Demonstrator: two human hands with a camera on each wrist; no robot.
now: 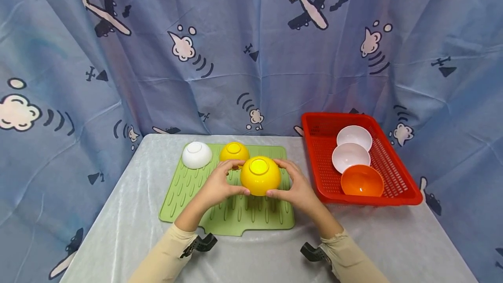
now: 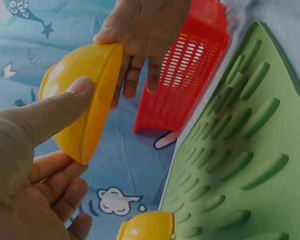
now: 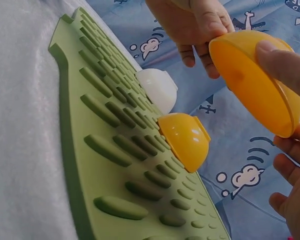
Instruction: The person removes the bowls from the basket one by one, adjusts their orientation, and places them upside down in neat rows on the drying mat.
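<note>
Between my two hands a yellow bowl (image 1: 260,177) is held upside down, its base ring facing up. My left hand (image 1: 222,183) pinches its left side, thumb on the outer wall and fingers at the rim. On the opposite side my right hand (image 1: 296,187) pinches it the same way. Both wrist views show the bowl (image 2: 80,95) raised above the green drying mat (image 1: 184,195). On the mat's far part, a second yellow bowl (image 1: 234,151) and a white bowl (image 1: 196,155) sit upside down, the yellow one partly behind my left fingers.
At the right stands a red perforated basket (image 1: 320,160). In it lie two white bowls (image 1: 351,157) and an orange bowl (image 1: 362,181). A pale cloth covers the table (image 1: 129,213); a blue patterned curtain (image 1: 220,56) hangs behind it.
</note>
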